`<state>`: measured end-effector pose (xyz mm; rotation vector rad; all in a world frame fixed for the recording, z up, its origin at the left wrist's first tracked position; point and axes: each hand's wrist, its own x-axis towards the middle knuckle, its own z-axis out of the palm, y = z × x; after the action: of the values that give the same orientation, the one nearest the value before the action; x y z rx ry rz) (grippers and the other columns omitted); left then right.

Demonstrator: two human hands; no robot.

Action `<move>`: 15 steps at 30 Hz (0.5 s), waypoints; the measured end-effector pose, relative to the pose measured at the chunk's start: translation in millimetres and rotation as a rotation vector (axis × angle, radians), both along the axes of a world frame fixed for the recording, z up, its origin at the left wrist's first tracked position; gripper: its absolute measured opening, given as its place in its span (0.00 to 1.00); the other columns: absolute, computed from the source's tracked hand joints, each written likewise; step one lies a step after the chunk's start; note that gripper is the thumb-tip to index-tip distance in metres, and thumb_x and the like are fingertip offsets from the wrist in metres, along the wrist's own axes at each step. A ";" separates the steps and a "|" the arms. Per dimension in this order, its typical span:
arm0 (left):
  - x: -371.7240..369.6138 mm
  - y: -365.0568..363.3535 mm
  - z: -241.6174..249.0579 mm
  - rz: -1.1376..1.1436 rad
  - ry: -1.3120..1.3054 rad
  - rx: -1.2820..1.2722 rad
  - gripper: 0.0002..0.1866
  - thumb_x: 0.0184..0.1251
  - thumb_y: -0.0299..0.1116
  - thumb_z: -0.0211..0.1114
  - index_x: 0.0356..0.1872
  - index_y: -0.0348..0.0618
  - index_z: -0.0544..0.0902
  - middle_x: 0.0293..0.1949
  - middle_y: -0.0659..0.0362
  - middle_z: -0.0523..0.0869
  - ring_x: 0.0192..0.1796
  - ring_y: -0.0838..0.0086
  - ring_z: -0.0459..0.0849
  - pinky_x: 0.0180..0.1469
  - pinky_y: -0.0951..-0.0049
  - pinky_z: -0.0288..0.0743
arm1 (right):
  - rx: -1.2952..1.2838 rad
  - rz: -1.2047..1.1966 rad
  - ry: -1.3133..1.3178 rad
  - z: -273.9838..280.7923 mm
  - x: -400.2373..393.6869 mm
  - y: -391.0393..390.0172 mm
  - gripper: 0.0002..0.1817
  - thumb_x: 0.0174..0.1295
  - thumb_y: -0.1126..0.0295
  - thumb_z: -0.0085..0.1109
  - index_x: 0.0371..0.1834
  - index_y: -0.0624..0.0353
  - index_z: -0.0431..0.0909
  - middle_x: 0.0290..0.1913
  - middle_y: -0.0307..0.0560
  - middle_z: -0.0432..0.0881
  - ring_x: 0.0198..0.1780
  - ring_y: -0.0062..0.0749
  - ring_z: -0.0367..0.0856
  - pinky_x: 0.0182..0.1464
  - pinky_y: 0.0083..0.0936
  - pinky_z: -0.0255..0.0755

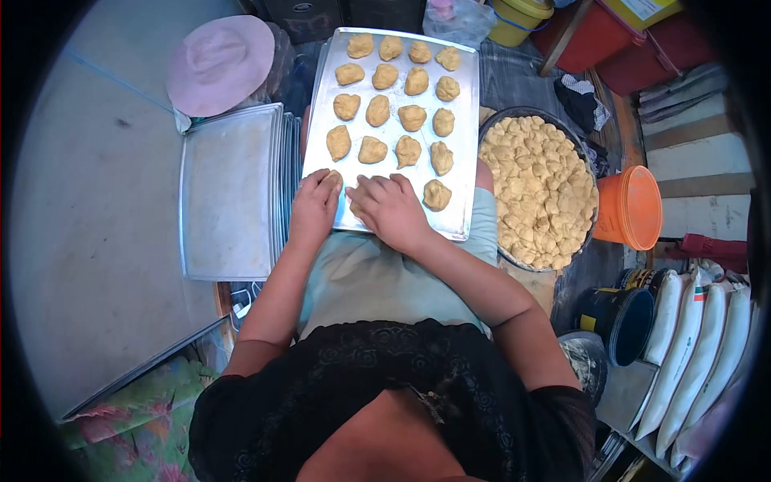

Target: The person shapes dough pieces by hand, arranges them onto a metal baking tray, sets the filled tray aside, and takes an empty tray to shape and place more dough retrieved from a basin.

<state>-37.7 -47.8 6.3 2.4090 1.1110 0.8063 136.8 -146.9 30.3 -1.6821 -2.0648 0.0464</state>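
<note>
A metal baking tray (321, 80) rests across my lap, set with rows of rough tan dough balls (412, 118). Near its front left corner, my left hand (314, 207) has its fingers curled on a small dough piece (334, 178). My right hand (393, 210) is beside it, fingers bent down over another piece of dough (359, 210) that they largely cover. Right of my knee sits a large round dark basin (595, 178), heaped with many similar dough lumps (538, 193).
Stacked empty trays (229, 193) stand at my left, with a pink hat (221, 64) behind them. On the right are an orange bucket (634, 209), a dark bucket (626, 325) and several filled white bags (695, 353). A yellow bucket (518, 20) stands at the back.
</note>
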 end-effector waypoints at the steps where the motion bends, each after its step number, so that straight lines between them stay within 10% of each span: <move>1: 2.4 -1.1 2.5 0.000 0.031 0.010 0.14 0.65 0.33 0.67 0.48 0.37 0.85 0.55 0.51 0.82 0.54 0.52 0.81 0.54 0.56 0.77 | -0.002 0.013 -0.086 -11.2 0.3 -1.7 0.24 0.59 0.63 0.64 0.60 0.49 0.78 0.62 0.46 0.77 0.65 0.39 0.72 0.66 0.44 0.61; 15: 18.8 -37.5 9.8 -0.121 0.220 0.221 0.18 0.62 0.37 0.68 0.53 0.46 0.83 0.54 0.61 0.83 0.62 0.65 0.75 0.63 0.53 0.55 | -0.157 -0.378 0.318 1.1 79.1 -61.3 0.24 0.57 0.65 0.66 0.59 0.55 0.77 0.60 0.51 0.76 0.59 0.48 0.72 0.61 0.44 0.61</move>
<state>-18.9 -85.3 16.1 2.7750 0.9849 0.6673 215.9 -208.2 31.4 -1.9872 -1.5233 0.3372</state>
